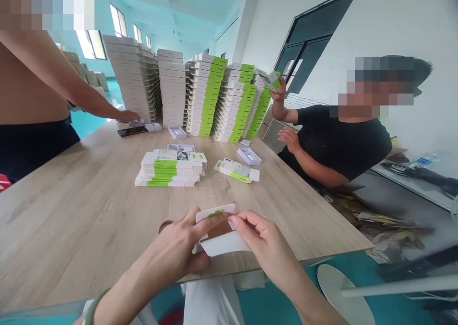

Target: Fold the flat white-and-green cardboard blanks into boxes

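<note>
Left hand [182,241] has got an open white carton [225,245], right hand [263,234] pinching its edge, both this side of that flat-box pile [166,173].

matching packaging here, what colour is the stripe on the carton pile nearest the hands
Bright green: the stripe on the mostly white carton pile, best in the head view.

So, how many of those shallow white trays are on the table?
3 clearly: one tray just beyond the loose carton, one partly hidden behind the carton pile, one before the tall stacks. Others may be hidden, perhaps under the co-worker's hand at left.
</note>
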`<state>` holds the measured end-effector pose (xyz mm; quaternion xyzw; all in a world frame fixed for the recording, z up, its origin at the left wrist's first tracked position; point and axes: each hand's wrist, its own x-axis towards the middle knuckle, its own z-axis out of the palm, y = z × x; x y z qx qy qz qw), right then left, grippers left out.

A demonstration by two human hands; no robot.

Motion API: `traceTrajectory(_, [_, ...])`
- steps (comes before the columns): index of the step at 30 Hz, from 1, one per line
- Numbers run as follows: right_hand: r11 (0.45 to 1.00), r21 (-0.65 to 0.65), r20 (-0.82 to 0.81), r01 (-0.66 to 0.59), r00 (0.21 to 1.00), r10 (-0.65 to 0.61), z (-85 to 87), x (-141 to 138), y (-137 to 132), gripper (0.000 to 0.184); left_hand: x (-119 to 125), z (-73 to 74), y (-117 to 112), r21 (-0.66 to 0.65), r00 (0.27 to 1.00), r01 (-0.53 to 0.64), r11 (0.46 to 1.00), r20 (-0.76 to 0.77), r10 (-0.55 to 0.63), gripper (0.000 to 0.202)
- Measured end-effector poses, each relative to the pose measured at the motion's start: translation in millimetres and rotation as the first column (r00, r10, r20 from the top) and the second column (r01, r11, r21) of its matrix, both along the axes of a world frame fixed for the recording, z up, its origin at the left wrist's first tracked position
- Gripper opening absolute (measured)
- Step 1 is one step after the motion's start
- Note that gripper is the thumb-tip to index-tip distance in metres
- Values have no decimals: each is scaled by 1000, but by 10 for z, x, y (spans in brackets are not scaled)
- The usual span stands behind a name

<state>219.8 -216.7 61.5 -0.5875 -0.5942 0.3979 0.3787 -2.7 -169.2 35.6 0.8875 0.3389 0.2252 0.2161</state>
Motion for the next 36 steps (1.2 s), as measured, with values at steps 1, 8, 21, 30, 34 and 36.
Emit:
traceTrajectory(1, [1000,2,-6,9,1000,-9,-4,-1,-9,54,2,2,4,3,1000,-15,1000,-16,15,89])
traceTrajectory(8, [995,-39,-220,95,970,-101,-7,3,-98,80,93,-316,-229,183,943,-106,977,331,40,48])
traceTrajectory(21, [965,-112,-635,239,729,-254,-211,-450,-40,59,772,-227,-603,-229,567,-487,843,650,505,21])
traceTrajectory(30, [921,-158,-788,356,517,-335,-284,-628,8,46,794,-174,-398,-539,217,-308,784,763,609,42])
traceTrajectory(34, [892,-191,-774,409,496,-393,-390,-687,33,47,719,-369,-270,-547,196,-290,785,769,608,45])
traceTrajectory(36, [882,-176,-766,438,502,-402,-412,-709,48,47,714,-410,-253,-551,185,-270,789,775,604,45])
